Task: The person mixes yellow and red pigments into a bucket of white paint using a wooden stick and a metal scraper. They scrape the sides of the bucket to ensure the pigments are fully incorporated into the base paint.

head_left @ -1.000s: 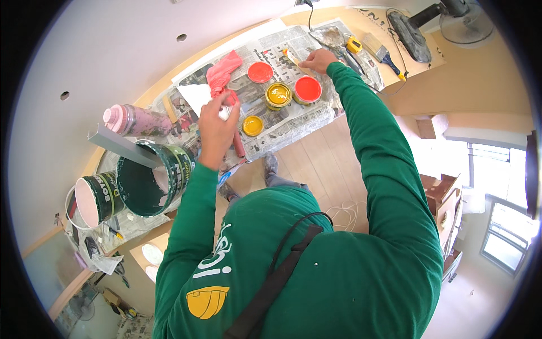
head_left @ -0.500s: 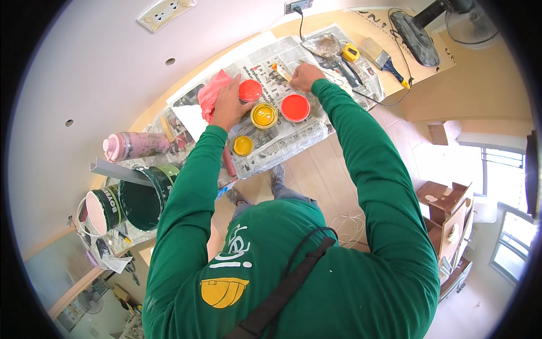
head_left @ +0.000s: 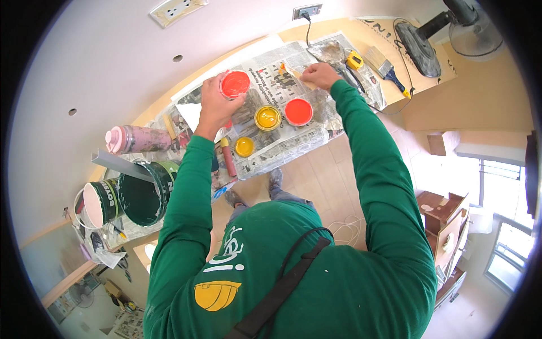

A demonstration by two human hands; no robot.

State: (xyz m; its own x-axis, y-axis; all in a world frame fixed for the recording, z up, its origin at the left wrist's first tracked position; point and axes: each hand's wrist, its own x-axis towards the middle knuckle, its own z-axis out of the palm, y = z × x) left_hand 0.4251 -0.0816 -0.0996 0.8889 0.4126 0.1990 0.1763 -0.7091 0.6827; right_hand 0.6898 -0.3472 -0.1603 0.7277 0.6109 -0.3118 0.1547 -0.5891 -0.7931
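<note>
My left hand (head_left: 215,106) is closed round a small round container of red paint (head_left: 235,83), lifted over the newspaper (head_left: 259,165). My right hand (head_left: 320,75) pinches a pale flat stick (head_left: 292,72) with orange paint at its tip, low over the newspaper. Between the hands and nearer me stands an open can of yellow paint (head_left: 267,117). A round tub of red paint (head_left: 298,112) is just to its right. Closer to me lies a smaller yellow-coated disc, apparently a lid (head_left: 244,147). My left hand hides most of what lies beneath it.
Left are a pink bottle (head_left: 144,139), a dark green bucket (head_left: 141,195) and a pink-topped paint pail (head_left: 101,204). A red-handled tool (head_left: 228,158) lies at the near edge. Far right are a yellow tape measure (head_left: 354,60), a wide paintbrush (head_left: 387,70) and a fan base (head_left: 418,50).
My left hand has taken hold of the red paint container and raised it leftward. My right hand has moved slightly right with the stick. The pink cloth is no longer clearly visible.
</note>
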